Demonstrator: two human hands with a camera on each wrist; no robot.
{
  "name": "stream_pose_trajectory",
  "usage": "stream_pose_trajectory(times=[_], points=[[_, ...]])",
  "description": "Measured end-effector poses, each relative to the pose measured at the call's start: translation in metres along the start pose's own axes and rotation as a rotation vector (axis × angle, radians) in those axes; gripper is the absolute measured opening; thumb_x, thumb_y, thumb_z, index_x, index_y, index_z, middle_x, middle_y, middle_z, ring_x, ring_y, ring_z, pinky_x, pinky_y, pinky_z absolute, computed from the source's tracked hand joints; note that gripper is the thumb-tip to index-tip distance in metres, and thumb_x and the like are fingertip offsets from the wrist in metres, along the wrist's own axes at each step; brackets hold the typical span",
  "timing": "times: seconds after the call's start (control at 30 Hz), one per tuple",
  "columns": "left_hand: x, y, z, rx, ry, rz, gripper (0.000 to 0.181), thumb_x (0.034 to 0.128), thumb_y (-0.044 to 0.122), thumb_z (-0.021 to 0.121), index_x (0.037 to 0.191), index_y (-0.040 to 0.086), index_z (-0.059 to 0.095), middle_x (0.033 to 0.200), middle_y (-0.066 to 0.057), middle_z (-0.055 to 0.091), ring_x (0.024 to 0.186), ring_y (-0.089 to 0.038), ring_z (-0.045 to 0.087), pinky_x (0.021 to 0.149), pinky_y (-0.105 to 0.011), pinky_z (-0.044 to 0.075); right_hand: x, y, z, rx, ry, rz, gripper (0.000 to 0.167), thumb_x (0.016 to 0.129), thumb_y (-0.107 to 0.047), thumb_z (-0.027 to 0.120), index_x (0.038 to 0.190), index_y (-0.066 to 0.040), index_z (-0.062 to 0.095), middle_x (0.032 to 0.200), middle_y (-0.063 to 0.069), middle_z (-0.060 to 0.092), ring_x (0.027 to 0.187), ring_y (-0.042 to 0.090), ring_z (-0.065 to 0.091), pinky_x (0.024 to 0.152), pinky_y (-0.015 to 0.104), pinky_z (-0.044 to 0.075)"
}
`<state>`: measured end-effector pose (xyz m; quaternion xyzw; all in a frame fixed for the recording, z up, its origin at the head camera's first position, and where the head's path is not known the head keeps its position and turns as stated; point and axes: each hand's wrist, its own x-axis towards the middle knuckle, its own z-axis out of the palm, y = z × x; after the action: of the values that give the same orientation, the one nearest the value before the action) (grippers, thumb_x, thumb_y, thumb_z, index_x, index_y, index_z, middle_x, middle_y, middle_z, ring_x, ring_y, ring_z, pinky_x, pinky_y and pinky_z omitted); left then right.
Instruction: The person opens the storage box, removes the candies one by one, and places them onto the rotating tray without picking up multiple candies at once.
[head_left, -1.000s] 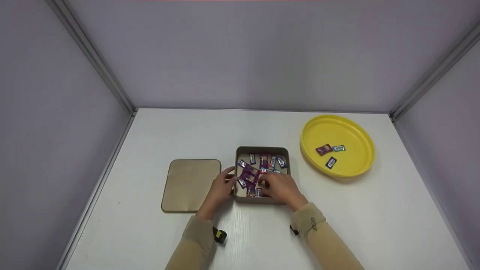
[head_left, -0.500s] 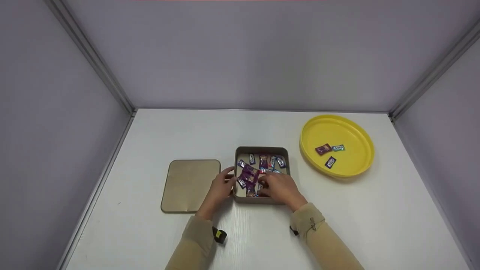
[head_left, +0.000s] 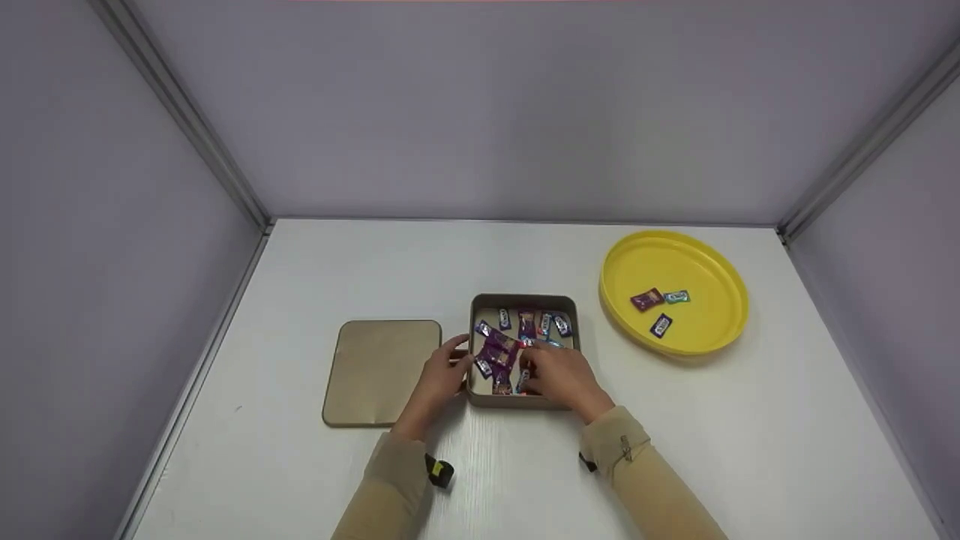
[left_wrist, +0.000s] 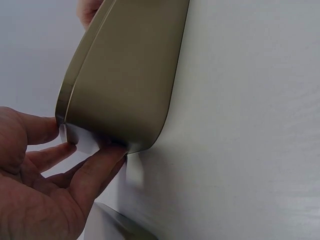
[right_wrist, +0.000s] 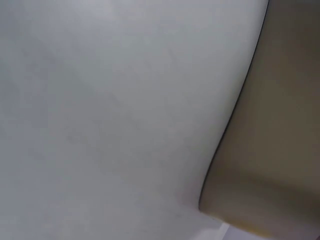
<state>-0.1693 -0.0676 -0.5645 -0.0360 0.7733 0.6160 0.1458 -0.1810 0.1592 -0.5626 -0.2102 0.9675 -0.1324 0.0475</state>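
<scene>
A square gold-brown tin (head_left: 525,402) stands uncovered on the white table, with several small wrapped candies in purple, blue and red inside. My left hand (head_left: 442,375) holds the tin's left side; in the left wrist view the fingers (left_wrist: 97,172) press its outer wall and one digit touches the rim. My right hand (head_left: 561,375) reaches into the tin's front right part, fingers curled, pinching a small blue-and-white wrapped candy (head_left: 523,379), partly hidden by them. The right wrist view shows only the tin's outer wall (right_wrist: 270,150) and the table.
The flat gold tin lid (head_left: 379,371) lies left of the tin. At the back right is a round yellow tray (head_left: 705,322) with a purple candy (head_left: 646,299), a teal candy (head_left: 677,296) and a dark blue candy (head_left: 661,325). Grey panels enclose the table's back and sides.
The small candy at my right fingertips has turned and shifted slightly within the tin. Both hands, the tin, the lid and the tray are otherwise almost where they were.
</scene>
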Motion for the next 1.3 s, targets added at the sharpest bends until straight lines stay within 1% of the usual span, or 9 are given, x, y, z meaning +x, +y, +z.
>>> stream_pose_trajectory(times=[0.17,0.3,0.47,0.67,0.87,0.93,1.1,1.2,1.3], points=[[-0.0001,-0.0005,-0.0012,0.007,0.000,0.004,0.047,0.1019,0.013,0.053,0.147,0.005,0.042,0.129,-0.023,0.055,0.112,-0.033,0.058,0.079,-0.038,0.055,0.0001,0.0000,0.0000,0.047,0.002,0.025,0.020,0.085,-0.025,0.078,0.102,-0.017,0.071,0.088,-0.005,0.064,0.076,0.015,0.059,0.070,0.038,0.048],[-0.0003,-0.0001,-0.0027,0.016,-0.003,0.010,0.047,0.1020,0.014,0.053,0.147,0.005,0.042,0.129,-0.023,0.055,0.113,-0.034,0.058,0.079,-0.037,0.055,-0.0005,-0.0007,-0.0005,0.088,0.012,0.034,0.019,0.087,-0.024,0.075,0.104,-0.018,0.071,0.089,-0.004,0.067,0.079,0.016,0.061,0.073,0.039,0.049],[-0.0010,0.0006,-0.0037,0.016,-0.008,0.016,0.047,0.1019,0.014,0.053,0.147,0.006,0.043,0.130,-0.023,0.054,0.113,-0.035,0.057,0.080,-0.038,0.055,-0.0014,-0.0012,-0.0005,0.096,0.025,0.024,0.014,0.090,-0.021,0.073,0.104,-0.018,0.071,0.088,-0.004,0.067,0.079,0.016,0.062,0.073,0.039,0.050],[-0.0006,-0.0012,-0.0032,0.013,-0.007,0.020,0.047,0.1019,0.013,0.052,0.147,0.005,0.042,0.130,-0.023,0.055,0.114,-0.035,0.057,0.078,-0.038,0.056,-0.0016,-0.0008,0.0001,0.103,0.067,-0.016,0.008,0.091,-0.020,0.072,0.098,-0.018,0.070,0.086,-0.004,0.068,0.078,0.018,0.063,0.070,0.040,0.050],[0.0006,-0.0017,-0.0033,0.030,0.002,0.022,0.047,0.1014,0.013,0.052,0.147,0.005,0.043,0.129,-0.023,0.056,0.113,-0.035,0.058,0.077,-0.037,0.056,-0.0020,-0.0002,0.0009,0.116,0.093,-0.014,0.013,0.094,-0.021,0.066,0.106,-0.017,0.070,0.096,-0.002,0.070,0.086,0.019,0.066,0.076,0.042,0.051],[0.0008,-0.0018,-0.0032,0.035,0.002,0.025,0.047,0.1012,0.012,0.053,0.147,0.004,0.043,0.129,-0.024,0.056,0.113,-0.035,0.059,0.077,-0.038,0.056,-0.0020,-0.0003,0.0012,0.118,0.102,-0.009,0.013,0.096,-0.022,0.065,0.107,-0.017,0.070,0.096,-0.002,0.070,0.087,0.019,0.066,0.077,0.041,0.051],[0.0011,-0.0020,-0.0026,0.046,0.003,0.025,0.047,0.1013,0.012,0.053,0.146,0.005,0.044,0.129,-0.024,0.056,0.112,-0.034,0.059,0.078,-0.037,0.055,-0.0026,-0.0004,0.0020,0.135,0.122,0.021,0.010,0.096,-0.024,0.065,0.102,-0.017,0.068,0.090,-0.004,0.067,0.081,0.016,0.063,0.073,0.039,0.051],[0.0004,-0.0009,-0.0024,0.050,0.003,0.022,0.047,0.1015,0.013,0.053,0.147,0.005,0.043,0.129,-0.023,0.056,0.112,-0.034,0.059,0.078,-0.037,0.055,-0.0038,-0.0003,0.0022,0.148,0.138,0.042,0.013,0.095,-0.025,0.065,0.104,-0.016,0.067,0.090,-0.003,0.068,0.080,0.016,0.063,0.072,0.039,0.051],[0.0002,-0.0001,-0.0022,0.054,0.001,0.020,0.047,0.1017,0.013,0.052,0.147,0.005,0.043,0.129,-0.023,0.056,0.111,-0.032,0.059,0.079,-0.037,0.055,-0.0048,-0.0001,0.0025,0.163,0.153,0.050,0.016,0.095,-0.024,0.066,0.109,-0.016,0.066,0.094,-0.001,0.069,0.082,0.018,0.064,0.074,0.040,0.052]])
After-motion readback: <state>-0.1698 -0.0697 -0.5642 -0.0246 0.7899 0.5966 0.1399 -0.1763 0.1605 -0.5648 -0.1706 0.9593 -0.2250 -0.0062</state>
